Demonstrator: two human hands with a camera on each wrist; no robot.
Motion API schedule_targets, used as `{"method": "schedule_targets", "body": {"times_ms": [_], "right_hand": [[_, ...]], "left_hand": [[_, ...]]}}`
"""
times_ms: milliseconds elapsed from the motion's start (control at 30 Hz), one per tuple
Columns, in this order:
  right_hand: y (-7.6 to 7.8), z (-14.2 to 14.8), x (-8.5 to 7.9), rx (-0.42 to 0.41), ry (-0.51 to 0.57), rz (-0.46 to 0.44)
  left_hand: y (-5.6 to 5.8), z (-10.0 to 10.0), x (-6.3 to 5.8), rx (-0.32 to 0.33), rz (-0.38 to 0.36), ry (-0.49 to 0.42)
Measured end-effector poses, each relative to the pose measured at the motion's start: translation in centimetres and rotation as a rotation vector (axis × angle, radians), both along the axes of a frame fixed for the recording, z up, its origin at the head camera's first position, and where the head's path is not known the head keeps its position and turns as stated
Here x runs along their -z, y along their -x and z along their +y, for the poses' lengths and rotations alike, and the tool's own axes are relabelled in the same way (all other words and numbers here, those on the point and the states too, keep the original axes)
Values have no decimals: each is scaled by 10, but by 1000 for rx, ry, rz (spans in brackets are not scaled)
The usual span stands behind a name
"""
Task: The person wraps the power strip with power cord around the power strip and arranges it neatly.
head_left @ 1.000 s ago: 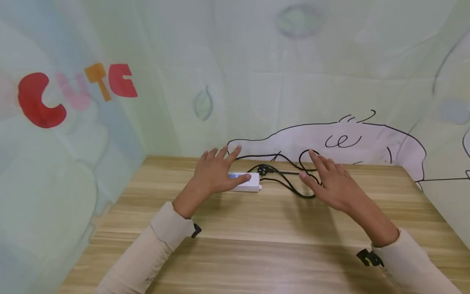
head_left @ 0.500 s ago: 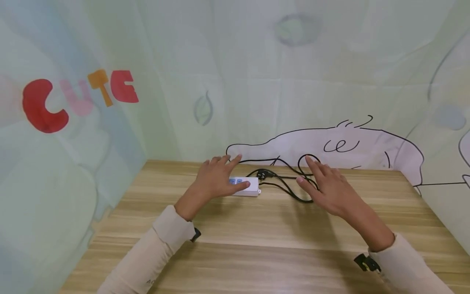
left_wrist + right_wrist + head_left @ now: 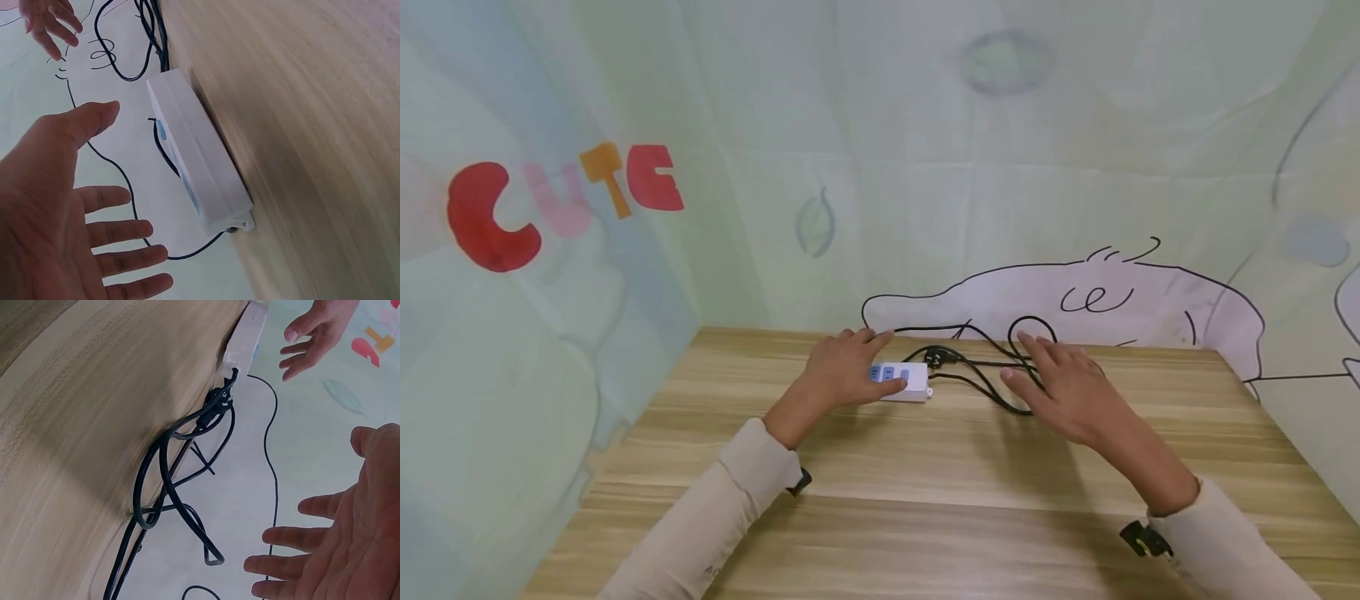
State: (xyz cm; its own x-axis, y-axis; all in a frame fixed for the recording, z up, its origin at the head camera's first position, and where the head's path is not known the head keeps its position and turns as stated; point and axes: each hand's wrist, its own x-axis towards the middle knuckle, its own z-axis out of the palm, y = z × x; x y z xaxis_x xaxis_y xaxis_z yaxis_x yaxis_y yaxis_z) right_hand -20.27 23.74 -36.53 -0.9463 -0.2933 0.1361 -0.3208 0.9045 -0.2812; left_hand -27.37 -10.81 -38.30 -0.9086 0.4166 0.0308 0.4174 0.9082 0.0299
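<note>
A white power strip [image 3: 916, 383] with blue sockets lies toward the back of the wooden table. Its black cable [image 3: 977, 375] sprawls in loose loops to the right, and the black plug [image 3: 937, 357] sits just behind the strip's right end. My left hand [image 3: 841, 371] hovers over the strip's left part with fingers spread, hiding that end in the head view; the left wrist view shows a gap between the hand and the strip [image 3: 197, 153]. Above the cable's right loops is my right hand [image 3: 1071, 390], fingers extended, holding nothing. In the right wrist view the cable [image 3: 165, 469] lies apart from its fingers.
The wood-grain table [image 3: 910, 533] ends at a printed fabric backdrop [image 3: 760, 167] behind it. Another backdrop panel with coloured letters [image 3: 493, 217] stands along the left. Black straps hang at both cuffs.
The whole scene has shifted slightly down in the head view. My right hand has drifted a little to the left; the left hand's fingers have dipped slightly. The strip and cable stay put.
</note>
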Motion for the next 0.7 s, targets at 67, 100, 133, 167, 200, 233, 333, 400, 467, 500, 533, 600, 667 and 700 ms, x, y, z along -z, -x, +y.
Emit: {"method": "schedule_targets", "body": {"times_ms": [67, 100, 133, 167, 200, 233, 333, 400, 467, 500, 533, 600, 667, 700], "right_hand": [[0, 0, 0, 4, -2, -1], [0, 0, 0, 7, -5, 0], [0, 0, 0, 9, -6, 0], [0, 0, 1, 10, -7, 1], [0, 0, 1, 11, -7, 2], [0, 0, 1, 11, -9, 1], [0, -1, 2, 11, -10, -5], [0, -2, 3, 10, -13, -7], [-1, -4, 3, 9, -16, -3], [-1, -5, 4, 9, -20, 0], [0, -6, 4, 7, -24, 6], [0, -7, 5, 6, -30, 12], [0, -7, 6, 6, -34, 13], [1, -8, 7, 5, -35, 11]], "left_hand": [[1, 0, 2, 1, -3, 7], [2, 0, 3, 2, -2, 9], [2, 0, 4, 3, -2, 12], [3, 1, 5, 5, -2, 12], [4, 1, 6, 9, -1, 14], [4, 1, 7, 12, 0, 12], [5, 1, 10, 16, -5, 9], [6, 2, 11, 10, -13, 9], [6, 2, 11, 5, -19, 6], [6, 2, 12, 3, -19, 5], [6, 2, 12, 3, -22, 1], [7, 2, 14, 6, -27, -10], [7, 2, 16, 11, -32, -19], [8, 2, 18, 12, -36, -20]]}}
